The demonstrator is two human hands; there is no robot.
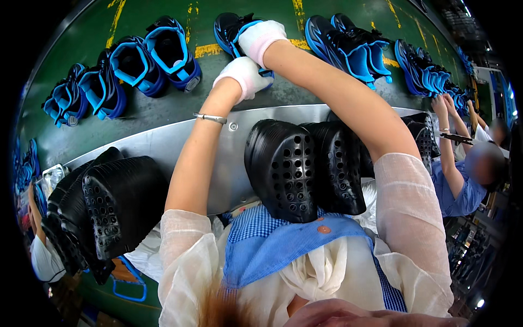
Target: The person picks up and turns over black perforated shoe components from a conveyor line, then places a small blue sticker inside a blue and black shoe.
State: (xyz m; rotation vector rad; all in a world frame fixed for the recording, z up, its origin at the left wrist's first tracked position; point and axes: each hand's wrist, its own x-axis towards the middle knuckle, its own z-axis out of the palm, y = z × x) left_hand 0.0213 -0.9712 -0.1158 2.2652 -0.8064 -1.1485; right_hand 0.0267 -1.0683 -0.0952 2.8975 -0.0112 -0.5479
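Both my hands wear white gloves and work on one black sneaker with blue lining (225, 31) on the green bench top. My right hand (262, 38) closes over the collar and covers much of the opening. Just nearer to me, my left hand (245, 77) has its fingers closed at the heel, where a bit of blue shows past the fingertips. The toe of this shoe points away from me, to the left. My fingertips are partly hidden, as is the inside of the shoe.
Similar sneakers stand in a row to the left (171, 52) and right (346, 52). Black ribbed plastic pieces with holes (291, 169) hang along the metal edge (231, 136), with more at left (122, 201). Co-workers (457, 169) reach in at the right and far left.
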